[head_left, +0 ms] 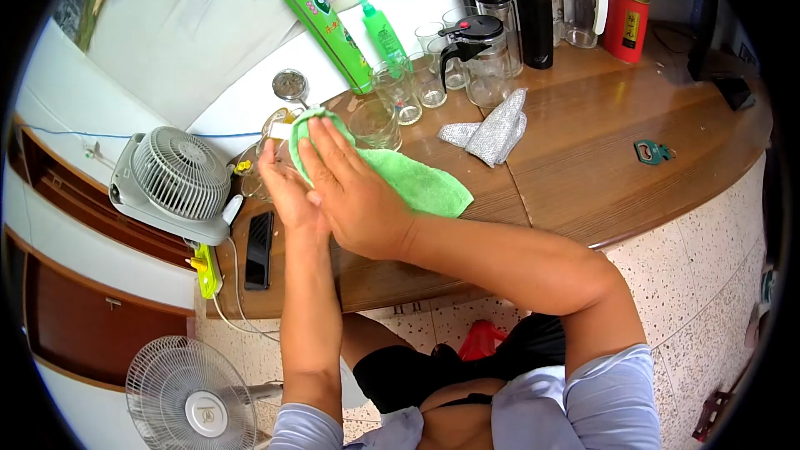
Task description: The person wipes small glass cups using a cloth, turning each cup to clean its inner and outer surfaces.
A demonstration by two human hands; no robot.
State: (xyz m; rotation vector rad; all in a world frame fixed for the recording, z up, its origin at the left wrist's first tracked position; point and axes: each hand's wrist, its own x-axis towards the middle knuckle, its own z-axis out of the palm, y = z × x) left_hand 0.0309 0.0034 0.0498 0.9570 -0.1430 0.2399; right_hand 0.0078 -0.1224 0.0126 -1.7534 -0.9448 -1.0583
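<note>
A green cloth (421,183) is pinched between my two hands above the wooden table, its loose end hanging to the right. My right hand (354,187) presses on the cloth from the right, fingers together and pointing up. On the other side my left hand (287,187) faces it, palm inward. Glassware stands just behind the hands, partly hidden by them, with a round metal strainer (290,85) above. A grey cloth (497,132) lies crumpled to the right, beside a glass teapot (486,58) with a black lid.
Along the back are a green spray can (321,29), a green bottle (383,33), glasses, a black flask (533,17), a pitcher (581,0) and a red tin (627,21). Keys (652,152) lie right; a phone (259,250) and small fan (179,175) are left.
</note>
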